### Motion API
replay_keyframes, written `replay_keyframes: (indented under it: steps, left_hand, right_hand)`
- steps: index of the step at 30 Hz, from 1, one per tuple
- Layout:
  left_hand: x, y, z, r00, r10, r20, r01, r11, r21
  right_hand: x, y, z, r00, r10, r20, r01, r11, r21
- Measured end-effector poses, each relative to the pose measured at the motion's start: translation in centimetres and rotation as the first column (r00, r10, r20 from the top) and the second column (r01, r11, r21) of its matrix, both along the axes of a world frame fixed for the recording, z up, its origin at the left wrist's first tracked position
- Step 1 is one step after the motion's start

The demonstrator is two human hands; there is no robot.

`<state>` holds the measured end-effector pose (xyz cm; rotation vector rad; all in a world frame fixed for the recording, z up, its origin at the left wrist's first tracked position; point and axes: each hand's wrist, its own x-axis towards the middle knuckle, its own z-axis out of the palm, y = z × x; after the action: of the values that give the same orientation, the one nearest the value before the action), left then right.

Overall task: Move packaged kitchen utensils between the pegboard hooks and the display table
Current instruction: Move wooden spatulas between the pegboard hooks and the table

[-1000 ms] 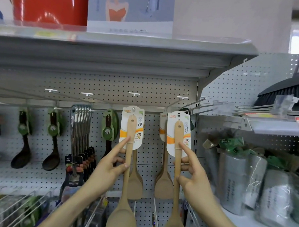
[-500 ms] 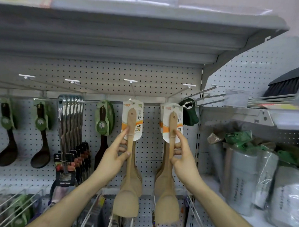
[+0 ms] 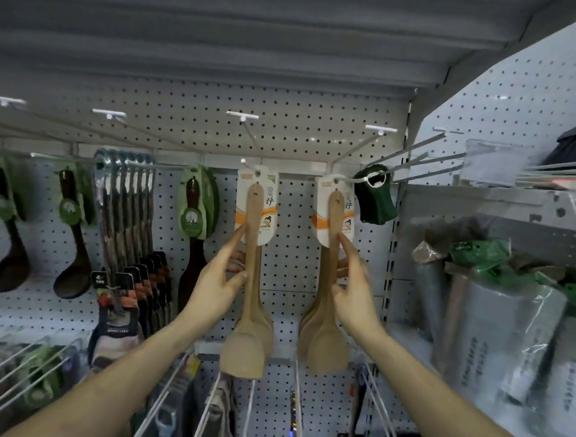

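The left hand (image 3: 219, 283) has its grip clamped on the handle of the left spatula (image 3: 244, 352), thumb in front, fingers behind, forefinger stretched up the card edge. The right hand (image 3: 354, 292) pinches the right spatula (image 3: 327, 352) the same way, though it is a little blurred. Both spatulas hang upright against the pegboard (image 3: 300, 126), in front of others like them. Their card tops meet the left hook (image 3: 249, 163) and the right hook (image 3: 346, 180). No bench shows.

I cannot tell whether either card's hole is fully over its wire. If a hand lets go with the hole only on the tip, that spatula would likely slide off and drop into the wire racks below. Pushing at an angle could bend or tear the card. The right card could also snag the dark green item (image 3: 375, 197) hanging just beside it.

A second ago both spatulas were nearer the camera, blades cut by the bottom edge. Now they are farther in and whole blades show. The view has also tilted up, losing the shelf top.
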<state>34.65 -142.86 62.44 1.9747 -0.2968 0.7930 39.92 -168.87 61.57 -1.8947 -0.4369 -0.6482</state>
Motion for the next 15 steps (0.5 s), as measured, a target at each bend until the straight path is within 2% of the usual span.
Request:
replay_keyframes:
  steps: [4, 8, 10, 13, 15]
  left_hand:
    - [-2.6, 1.1, -3.2, 0.992, 0.097, -0.077, -0.093, 0.994, 0.057]
    - [-8.1, 2.2, -6.5, 0.944, 0.291, -0.154, -0.250, 0.939, 0.238]
    - [-11.5, 2.7, -7.9, 0.892, 0.421, -0.164, -0.343, 0.868, 0.359]
    - [-17.5, 3.7, -9.5, 0.775, 0.612, -0.155, -0.451, 0.709, 0.542]
    - [-21.8, 4.3, -10.4, 0.655, 0.738, -0.162, -0.515, 0.593, 0.619]
  right_hand:
    - [-3.2, -0.6, -2.7, 0.998, -0.013, -0.055, 0.008, 0.996, -0.089]
    - [-7.2, 0.8, -5.3, 0.996, 0.078, -0.047, -0.089, 0.950, -0.298]
    - [-8.9, 2.6, -6.1, 0.989, 0.143, -0.037, -0.145, 0.887, -0.439]
    - [-11.9, 6.5, -7.2, 0.963, 0.269, -0.033, -0.233, 0.760, -0.607]
    - [-14.3, 9.7, -8.1, 0.940, 0.336, -0.049, -0.279, 0.683, -0.675]
